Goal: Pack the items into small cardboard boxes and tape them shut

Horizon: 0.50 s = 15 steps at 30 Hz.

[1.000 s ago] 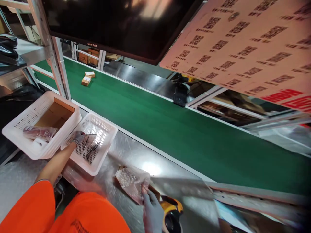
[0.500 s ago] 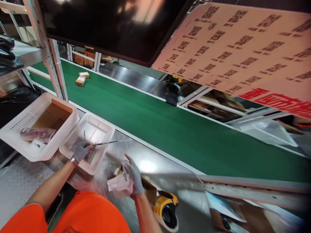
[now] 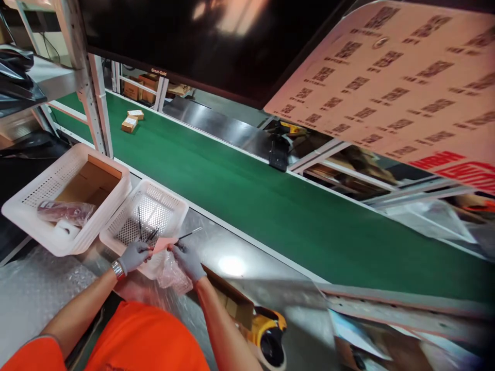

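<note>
Over the near edge of the small white basket, my gloved left hand pinches one end of a small pink slip. My right hand, also gloved, is closed on the slip's other end. Crumpled pinkish bubble wrap hangs just beneath the right hand; whether its fingers grip that too, I cannot tell. Several thin dark rod-like pieces lie in the basket, close to my left fingertips. Another slim dark rod sticks out past my right fingers toward the metal table.
A larger white basket with cardboard and a wrapped item stands at left. Beyond the metal table runs a green conveyor carrying two small boxes. A yellow-black scanner and an open carton lie right. A monitor hangs overhead.
My right hand has moved left and up to meet my left hand. The pink slip now spans both hands. The bubble wrap has shifted left with the right hand.
</note>
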{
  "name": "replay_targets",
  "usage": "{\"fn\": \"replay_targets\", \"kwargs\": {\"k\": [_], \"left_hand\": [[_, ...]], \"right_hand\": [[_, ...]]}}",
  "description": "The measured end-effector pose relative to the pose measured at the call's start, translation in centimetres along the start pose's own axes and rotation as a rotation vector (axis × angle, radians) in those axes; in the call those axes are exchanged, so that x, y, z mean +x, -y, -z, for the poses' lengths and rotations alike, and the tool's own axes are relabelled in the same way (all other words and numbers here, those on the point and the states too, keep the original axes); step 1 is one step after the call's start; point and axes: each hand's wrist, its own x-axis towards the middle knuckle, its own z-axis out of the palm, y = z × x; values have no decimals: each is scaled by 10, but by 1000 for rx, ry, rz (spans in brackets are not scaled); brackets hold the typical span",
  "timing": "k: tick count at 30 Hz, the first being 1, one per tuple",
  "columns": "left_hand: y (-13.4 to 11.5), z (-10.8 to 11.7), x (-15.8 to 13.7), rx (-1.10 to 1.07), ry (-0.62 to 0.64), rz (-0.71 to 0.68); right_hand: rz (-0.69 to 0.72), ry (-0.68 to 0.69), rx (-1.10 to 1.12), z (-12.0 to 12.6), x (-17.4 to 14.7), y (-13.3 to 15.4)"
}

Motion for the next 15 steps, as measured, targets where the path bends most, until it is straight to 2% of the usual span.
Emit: {"fn": "replay_targets", "kwargs": {"k": [2, 6, 8, 10, 12, 15], "left_hand": [[0, 7, 0, 11, 50, 3], [-5, 26, 0, -135, 318, 62], [-8, 32, 2, -225, 399, 101], [-14, 34, 6, -225, 420, 95], [-22, 30, 11, -133, 431, 48], [-32, 18, 17, -4, 355, 2]], "right_hand": [[0, 49, -83, 3, 3, 2], [0, 210, -125, 11, 9, 13], [-16, 279, -108, 12, 13, 20], [-31, 322, -126, 10, 16, 26], [-35, 344, -169, 6, 18, 31], [-19, 296, -242, -1, 20, 35]]}}
